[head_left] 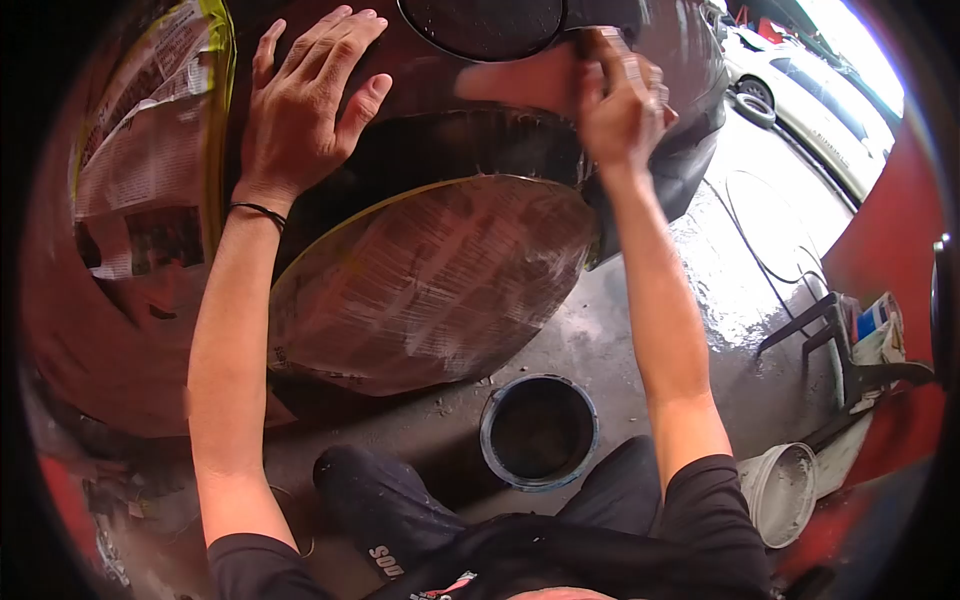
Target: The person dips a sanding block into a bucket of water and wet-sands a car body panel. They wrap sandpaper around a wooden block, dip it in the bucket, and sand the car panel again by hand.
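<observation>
A dark car body panel (420, 150) fills the top of the view, with newspaper (440, 270) edged in yellow tape over a rounded section below. More taped newspaper (150, 160) covers a part at the left. My left hand (315, 100) lies on the panel with its fingers spread, holding nothing. On the right, my right hand (625, 105) is against the panel beside a round dark opening (485, 20). Its fingers are bent and blurred; what they hold, if anything, is hidden. A reddish smooth patch shows between the hands.
A round bucket (540, 432) with dark contents stands on the wet floor between my knees. At the right are a whitish bucket (782, 495), a dark stand (835, 330) with a container, and a cable. A white car (815, 95) is beyond, near a loose tire (755, 110).
</observation>
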Tool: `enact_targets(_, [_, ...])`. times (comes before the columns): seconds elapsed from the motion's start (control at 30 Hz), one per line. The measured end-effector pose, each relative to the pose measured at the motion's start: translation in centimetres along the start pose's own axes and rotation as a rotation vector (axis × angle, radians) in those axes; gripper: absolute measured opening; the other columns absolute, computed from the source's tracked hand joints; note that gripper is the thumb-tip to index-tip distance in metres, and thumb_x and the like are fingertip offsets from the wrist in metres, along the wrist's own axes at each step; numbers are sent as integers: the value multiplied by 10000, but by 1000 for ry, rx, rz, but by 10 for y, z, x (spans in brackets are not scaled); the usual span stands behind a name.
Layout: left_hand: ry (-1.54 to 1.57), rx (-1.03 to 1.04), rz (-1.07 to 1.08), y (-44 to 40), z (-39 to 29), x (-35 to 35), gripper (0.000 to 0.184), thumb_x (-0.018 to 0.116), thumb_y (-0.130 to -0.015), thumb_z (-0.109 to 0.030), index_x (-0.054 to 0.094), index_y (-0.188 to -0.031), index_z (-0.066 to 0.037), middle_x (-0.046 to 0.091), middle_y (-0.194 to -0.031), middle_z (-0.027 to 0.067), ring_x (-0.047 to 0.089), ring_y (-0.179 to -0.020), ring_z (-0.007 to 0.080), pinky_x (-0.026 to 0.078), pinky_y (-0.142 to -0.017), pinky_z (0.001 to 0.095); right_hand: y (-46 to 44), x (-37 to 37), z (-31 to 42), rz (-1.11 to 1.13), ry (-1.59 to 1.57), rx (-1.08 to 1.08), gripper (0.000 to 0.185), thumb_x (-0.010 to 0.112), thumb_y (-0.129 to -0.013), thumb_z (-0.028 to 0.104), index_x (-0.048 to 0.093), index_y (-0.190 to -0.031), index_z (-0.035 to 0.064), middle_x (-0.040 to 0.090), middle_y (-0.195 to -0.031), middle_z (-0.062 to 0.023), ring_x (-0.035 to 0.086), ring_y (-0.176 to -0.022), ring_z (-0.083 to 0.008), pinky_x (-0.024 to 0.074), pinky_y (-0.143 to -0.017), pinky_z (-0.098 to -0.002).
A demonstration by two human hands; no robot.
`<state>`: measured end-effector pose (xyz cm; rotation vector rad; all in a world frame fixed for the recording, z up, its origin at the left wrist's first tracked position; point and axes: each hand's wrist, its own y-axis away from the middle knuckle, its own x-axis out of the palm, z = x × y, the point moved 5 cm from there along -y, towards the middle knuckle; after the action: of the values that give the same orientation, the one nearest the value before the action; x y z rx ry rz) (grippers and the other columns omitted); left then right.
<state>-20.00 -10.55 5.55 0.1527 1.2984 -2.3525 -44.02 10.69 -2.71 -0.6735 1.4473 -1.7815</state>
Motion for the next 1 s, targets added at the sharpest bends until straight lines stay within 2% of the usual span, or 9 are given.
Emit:
enact_targets(0.1, [-24,15,-3,6,6,8,474,628,-1071,-340,622,-1494,-127,643,-1537,81,543,-1500,281,273,-1304,533,3,-4,14,-52,86,201,428,723,-1004,303,714,-1432,290,700,-1366,-82,619,-1304,-342,463,-1093,-539])
enact_targets(0.2, [-25,45,-9,6,7,11,474,622,-1089,-352,611,-1523,-159,637,-1563,43,542,-1508,246,273,-1300,516,60,-17,88,-14,-82,-8,450,798,-939,317,740,-1385,329,703,-1305,-47,640,-1219,-308,474,-986,-524])
enact_targets(0.37, [-14,100,-30,5,10,18,511,627,-1086,-401,611,-1527,-143,652,-1547,49,557,-1494,259,277,-1293,542,36,-6,4,-151,-81,209,378,745,-992,436,780,-1345,305,767,-1148,-42,683,-1188,-294,475,-1007,-524])
enact_targets(0.43, [34,117,-27,3,9,20,530,593,-1101,-425,600,-1546,-136,618,-1592,53,522,-1525,254,213,-1310,584,39,-18,16,-90,-177,399,488,744,-997,345,706,-1455,183,653,-1534,-95,629,-1299,-311,415,-1100,-544])
enact_targets(0.53, [-83,79,47,0,-2,12,605,599,-1055,-440,596,-1497,-28,655,-1493,187,558,-1472,390,288,-1286,576,80,-34,71,-146,-92,110,419,763,-954,238,739,-1370,193,786,-1186,-67,701,-1127,-290,504,-962,-455])
enact_targets(0.63, [-100,89,56,0,0,14,597,596,-1055,-430,595,-1499,-31,653,-1498,184,557,-1475,384,287,-1288,573,74,-40,36,-175,-167,95,372,754,-976,230,745,-1346,188,785,-1174,-75,712,-1096,-315,517,-941,-467])
enact_targets(0.7, [-112,86,50,-1,-2,14,594,593,-1055,-429,595,-1499,-34,651,-1501,179,557,-1476,378,287,-1288,571,72,-36,1,-220,-153,481,366,760,-976,197,744,-1339,155,761,-1158,-139,710,-1083,-353,526,-917,-524])
enact_targets(0.87, [-140,90,51,0,-1,14,589,592,-1053,-425,598,-1497,-39,652,-1500,173,558,-1476,370,280,-1292,567,80,-28,101,-95,-171,175,454,757,-934,326,750,-1369,193,713,-1097,-61,645,-1053,-259,426,-891,-443])
enact_targets(1.0, [-129,87,44,-2,-2,12,583,590,-1052,-422,605,-1489,-37,654,-1495,176,559,-1474,370,274,-1294,570,71,-36,60,-121,-126,99,404,778,-936,316,758,-1331,230,732,-1109,-23,665,-1041,-246,454,-901,-454])
